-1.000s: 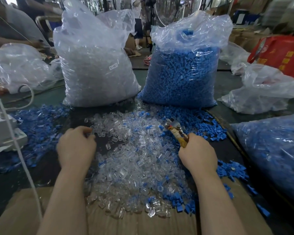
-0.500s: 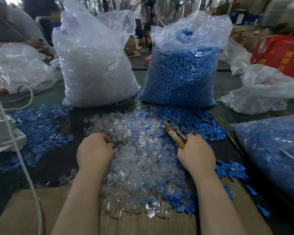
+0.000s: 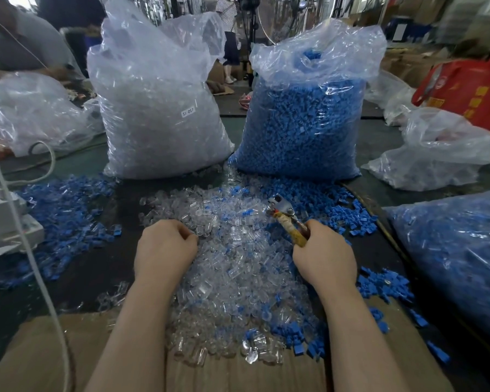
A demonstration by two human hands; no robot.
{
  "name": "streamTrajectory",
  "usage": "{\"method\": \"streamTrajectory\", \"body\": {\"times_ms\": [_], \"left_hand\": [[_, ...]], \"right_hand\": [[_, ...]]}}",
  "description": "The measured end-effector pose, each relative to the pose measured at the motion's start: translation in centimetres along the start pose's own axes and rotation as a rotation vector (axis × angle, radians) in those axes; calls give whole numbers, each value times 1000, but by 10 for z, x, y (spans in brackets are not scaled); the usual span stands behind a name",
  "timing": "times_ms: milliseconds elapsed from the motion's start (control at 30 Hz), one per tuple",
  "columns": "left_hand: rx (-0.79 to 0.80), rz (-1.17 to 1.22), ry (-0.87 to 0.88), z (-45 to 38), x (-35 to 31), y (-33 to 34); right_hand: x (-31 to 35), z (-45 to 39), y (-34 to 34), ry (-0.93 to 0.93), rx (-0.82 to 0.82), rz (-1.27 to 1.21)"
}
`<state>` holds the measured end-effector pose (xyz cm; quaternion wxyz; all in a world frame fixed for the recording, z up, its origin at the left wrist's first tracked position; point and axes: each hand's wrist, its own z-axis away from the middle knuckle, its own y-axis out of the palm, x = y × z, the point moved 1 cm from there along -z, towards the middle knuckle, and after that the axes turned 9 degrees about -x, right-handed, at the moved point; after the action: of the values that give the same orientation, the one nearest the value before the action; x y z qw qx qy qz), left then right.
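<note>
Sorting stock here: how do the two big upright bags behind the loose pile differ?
The left bag holds clear pieces and bears a small white label; the right bag holds blue pieces and shows no label. The left bag's crumpled top reaches higher than the right bag's. Both are see-through plastic sacks, well filled and standing upright.

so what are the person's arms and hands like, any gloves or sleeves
Both are bare: the left hand and right hand wear no gloves, and no sleeve, watch or bracelet shows on either forearm down to the picture's lower edge.
</note>
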<state>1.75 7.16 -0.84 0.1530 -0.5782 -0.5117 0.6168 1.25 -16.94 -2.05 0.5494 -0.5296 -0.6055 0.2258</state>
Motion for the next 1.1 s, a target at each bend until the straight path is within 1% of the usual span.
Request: {"method": "streamTrajectory", "body": {"times_ms": [100,233,333,400,467,533,633,733,833,1100], "left_hand": [[-1,19,-14,1,-1,0],[-6,23,-11,2,-3,-1],[10,96,-7,4,-6,-2],[3,215,-11,5,-9,-3],[13,401,-48,7,-15,-3],[75,614,-110,12,-24,-2],[213,877,-188,21,-42,2],[289,1031,-233,32,-57,7],[307,1103,-241,40,-67,11],[278,1160,-223,48,-77,8]], "right_hand": [[0,-1,0,42,-41,-113],[0,-5,0,80,-42,-287],[1,-6,-1,79,-56,-418],[3,-5,-2,78,-59,-520],[5,-4,-5,63,-75,-618],[9,-2,-8,41,-82,-744],[18,3,-12,23,-70,-940],[26,7,-14,7,-56,-1070],[29,10,-13,-1,-35,-1122],[32,11,-8,-45,-54,-1040]]}}
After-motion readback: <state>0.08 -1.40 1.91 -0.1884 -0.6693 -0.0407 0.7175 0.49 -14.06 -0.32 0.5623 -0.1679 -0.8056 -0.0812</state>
